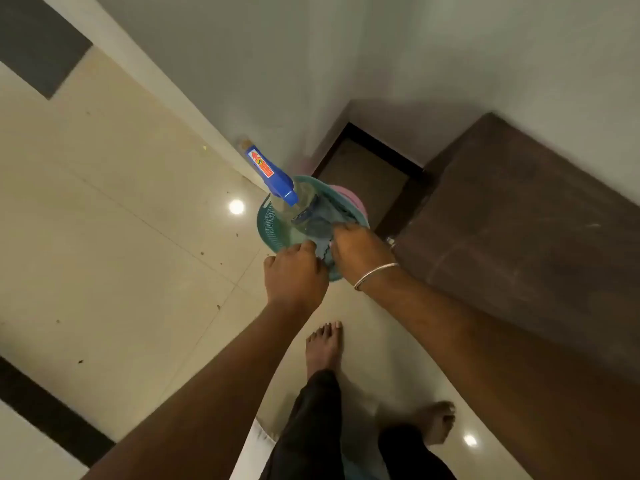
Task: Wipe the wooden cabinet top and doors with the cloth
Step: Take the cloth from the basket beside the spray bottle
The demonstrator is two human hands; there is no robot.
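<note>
Both hands in basket (268, 225), fetching cloth (320, 221).
Left hand (294, 271) and right hand (358, 249) pinch it; risk: tug tips spray bottle (273, 178).

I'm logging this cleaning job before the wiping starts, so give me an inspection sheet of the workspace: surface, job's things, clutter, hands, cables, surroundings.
Surface: dark wooden cabinet top at the right, with pale scuffs; no cloth on it yet.
Job's things: bluish cloth lying in a teal basket on the floor; a spray bottle with a blue trigger head stands in the basket.
Clutter: small dark specks on the cream floor tiles; something pink behind the basket.
Hands: left hand at the basket's near rim, grip unclear; right hand, a metal bangle on its wrist, reaching into the basket at the cloth.
Cables: nothing seen.
Surroundings: grey walls, a dark doorway, bare feet below.
</note>
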